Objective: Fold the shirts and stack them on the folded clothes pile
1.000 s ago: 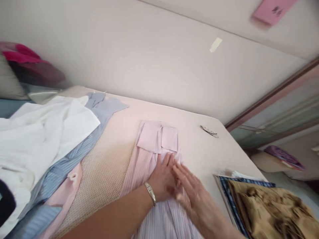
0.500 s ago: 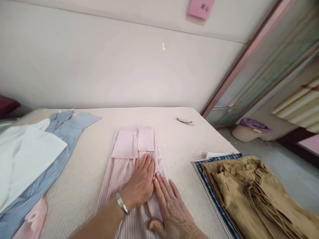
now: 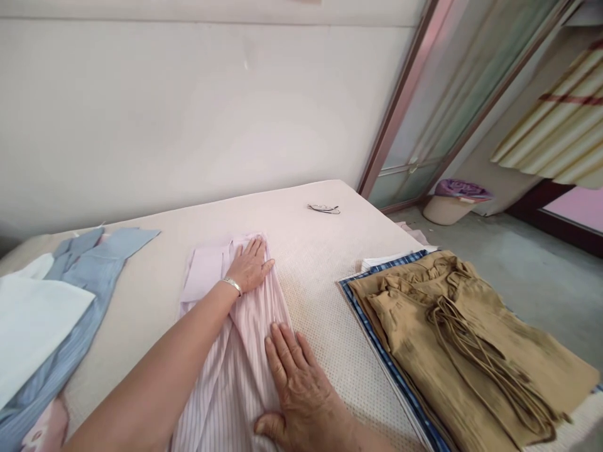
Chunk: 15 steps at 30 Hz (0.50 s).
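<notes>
A pink striped shirt point(image 3: 235, 358) lies folded lengthwise on the cream padded table point(image 3: 315, 263), its cuffs point(image 3: 203, 279) at the far end. My left hand point(image 3: 250, 265), with a silver bracelet on the wrist, lies flat on the far end of the shirt beside the cuffs. My right hand point(image 3: 301, 392) presses flat on the near part of the shirt, fingers spread, at its right edge. Neither hand grips anything.
A mustard garment point(image 3: 452, 339) with drawstrings lies on a stack of folded clothes at the right. Blue striped point(image 3: 80, 282) and white point(image 3: 32, 326) shirts lie heaped at the left. Small glasses-like object point(image 3: 323, 208) rests near the far edge. A basket point(image 3: 450, 202) stands on the floor.
My left hand slid away from me up the shirt to the cuffs. My right hand stayed low on the shirt. The view swung to the right.
</notes>
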Motion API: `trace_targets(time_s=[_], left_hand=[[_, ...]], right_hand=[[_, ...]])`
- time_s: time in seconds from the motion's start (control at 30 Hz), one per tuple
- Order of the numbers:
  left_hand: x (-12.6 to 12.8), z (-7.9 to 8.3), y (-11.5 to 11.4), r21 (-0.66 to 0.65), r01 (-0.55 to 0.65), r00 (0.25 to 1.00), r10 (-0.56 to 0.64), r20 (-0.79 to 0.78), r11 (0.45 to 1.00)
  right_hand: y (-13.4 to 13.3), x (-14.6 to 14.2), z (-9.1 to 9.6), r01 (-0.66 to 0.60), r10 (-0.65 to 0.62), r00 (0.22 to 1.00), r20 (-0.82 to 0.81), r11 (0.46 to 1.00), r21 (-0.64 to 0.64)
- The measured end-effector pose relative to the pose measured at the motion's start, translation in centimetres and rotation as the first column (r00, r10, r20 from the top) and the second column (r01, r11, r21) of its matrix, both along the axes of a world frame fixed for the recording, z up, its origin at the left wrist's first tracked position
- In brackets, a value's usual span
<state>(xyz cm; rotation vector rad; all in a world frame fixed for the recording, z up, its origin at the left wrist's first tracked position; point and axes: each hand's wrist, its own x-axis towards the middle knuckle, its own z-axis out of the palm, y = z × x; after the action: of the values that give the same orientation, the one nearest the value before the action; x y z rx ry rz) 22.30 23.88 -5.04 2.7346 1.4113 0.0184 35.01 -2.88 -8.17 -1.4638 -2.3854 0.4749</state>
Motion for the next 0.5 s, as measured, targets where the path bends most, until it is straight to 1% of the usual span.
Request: trace_targets(time_s=[0.07, 0.1, 0.17, 0.23, 0.3, 0.33, 0.4, 0.47, 0.5], left_hand=[[0.0, -1.1, 0.3, 0.032, 0.003, 1.000, -0.003, 0.002, 0.999], [-0.2, -1.4, 0.2, 0.043, 0.009, 1.000, -0.009, 0.004, 0.999], [-0.3, -1.5, 0.0, 0.047, 0.013, 1.000, -0.013, 0.005, 0.999], [-0.4, -1.3, -0.1, 0.046, 0.011, 1.000, -0.012, 0.008, 0.999], [-0.4, -1.2, -0.2, 0.049, 0.011, 1.000, -0.012, 0.014, 0.999], [-0.4, -1.1, -0.1, 0.048, 0.011, 1.000, -0.012, 0.015, 0.999], [-0.3, -1.1, -0.1, 0.043, 0.008, 1.000, -0.009, 0.012, 0.999], [-0.2, -1.1, 0.0, 0.039, 0.007, 1.000, -0.007, 0.009, 0.999], [-0.2, -1.2, 0.0, 0.037, 0.009, 1.000, -0.009, 0.010, 0.999]], right_hand=[[-0.8, 0.1, 0.1, -0.004, 0.003, 1.000, 0.003, 1.000, 0.020], [-1.1, 0.2, 0.4, -0.004, 0.004, 1.000, 0.007, 1.000, 0.025], [-1.1, 0.3, 1.7, 0.011, -0.012, 1.000, 0.015, 1.000, 0.015], [-0.2, 0.5, 3.7, 0.079, -0.079, 0.997, 0.022, 0.997, -0.021], [1.7, 0.9, 5.5, 0.166, -0.166, 0.986, 0.027, 0.986, -0.027], [2.9, 1.1, 6.1, 0.184, -0.183, 0.983, 0.029, 0.983, -0.008], [5.2, 1.6, 6.3, 0.152, -0.153, 0.988, 0.032, 0.988, 0.027], [6.8, 2.1, 5.2, 0.075, -0.076, 0.997, 0.033, 0.997, 0.025], [7.2, 2.4, 4.5, 0.028, -0.028, 0.999, 0.033, 0.999, 0.020]])
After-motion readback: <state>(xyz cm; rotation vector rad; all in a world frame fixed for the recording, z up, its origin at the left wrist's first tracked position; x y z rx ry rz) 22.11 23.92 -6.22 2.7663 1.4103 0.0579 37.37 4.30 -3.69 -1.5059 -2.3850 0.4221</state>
